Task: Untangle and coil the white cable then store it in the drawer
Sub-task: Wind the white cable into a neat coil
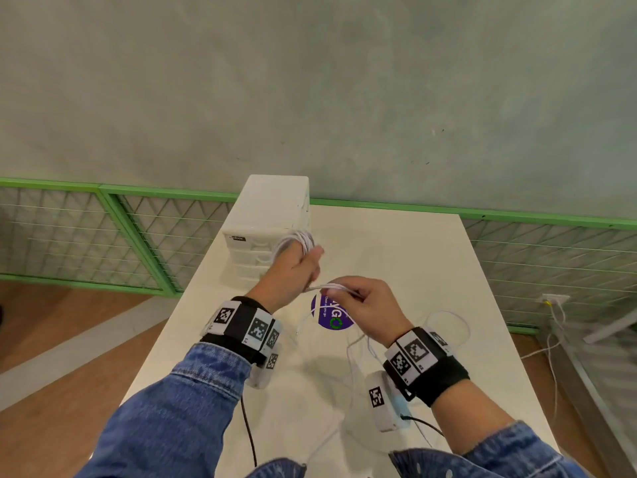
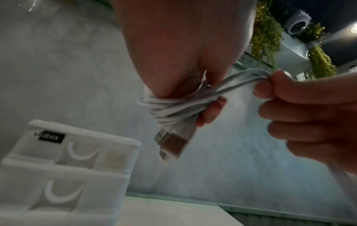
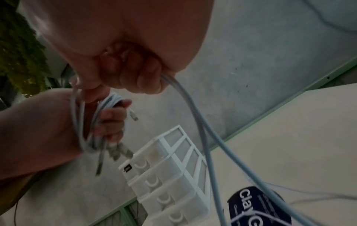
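Note:
The white cable [image 1: 299,240] is wound in several loops around my left hand [image 1: 296,270], held up in front of the white drawer unit [image 1: 265,215]. In the left wrist view the coil [image 2: 173,107] wraps the fingers and a USB plug [image 2: 172,142] hangs from it. My right hand [image 1: 365,305] pinches two strands of the cable [image 1: 331,287] just right of the left hand. In the right wrist view those strands [image 3: 193,107] trail from its fist down to the table. Loose cable [image 1: 358,346] lies below. The drawers [image 2: 63,168] look closed.
The white table [image 1: 413,257] carries a purple round sticker [image 1: 331,315]. Its far edge meets a green-framed mesh fence [image 1: 138,229] and a grey wall. A wooden floor lies to the left. Thin cords [image 1: 551,339] hang at the right.

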Demonstrator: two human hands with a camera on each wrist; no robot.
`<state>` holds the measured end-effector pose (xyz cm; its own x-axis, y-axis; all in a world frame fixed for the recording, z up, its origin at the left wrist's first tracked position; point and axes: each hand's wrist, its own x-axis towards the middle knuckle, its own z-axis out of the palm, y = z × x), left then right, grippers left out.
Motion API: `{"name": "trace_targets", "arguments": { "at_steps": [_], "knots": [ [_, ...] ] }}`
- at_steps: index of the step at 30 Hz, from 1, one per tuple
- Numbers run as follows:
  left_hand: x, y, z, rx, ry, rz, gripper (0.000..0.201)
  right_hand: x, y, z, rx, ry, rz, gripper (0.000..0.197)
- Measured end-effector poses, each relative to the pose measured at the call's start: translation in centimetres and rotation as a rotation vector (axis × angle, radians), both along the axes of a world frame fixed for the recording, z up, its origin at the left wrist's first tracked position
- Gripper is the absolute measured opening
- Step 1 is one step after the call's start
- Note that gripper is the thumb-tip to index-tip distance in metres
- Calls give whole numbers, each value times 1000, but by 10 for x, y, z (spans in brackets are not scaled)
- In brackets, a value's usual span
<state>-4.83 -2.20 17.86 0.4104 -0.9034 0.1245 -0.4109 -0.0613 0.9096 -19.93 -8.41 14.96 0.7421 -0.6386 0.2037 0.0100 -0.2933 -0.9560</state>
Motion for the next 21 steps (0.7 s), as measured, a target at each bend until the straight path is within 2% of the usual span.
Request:
{"name": "trace_targets", "arguments": {
  "at_steps": [4, 9, 11, 15, 19, 21],
  "knots": [
    [-20, 6, -6, 184, 170, -172, 51, -2, -11, 5, -74, -52, -109, 27],
    [-33, 11, -4, 294, 239, -251, 38, -13, -40, 0, -192, -70, -288, 19],
    [-36, 13, 0, 267, 326, -270, 44, -17, -49, -9, -184, -9, -315, 25],
    [-44, 10, 11, 185, 475, -303, 59, -16, -41, -26, -43, 89, -238, 32],
    [-50, 4, 22, 127, 718, -382, 64, -12, -30, -33, -199, 277, -235, 22],
    [-53, 1, 27, 100, 776, -411, 68, -9, -24, -37, -134, 231, -199, 27]
  ]
}}
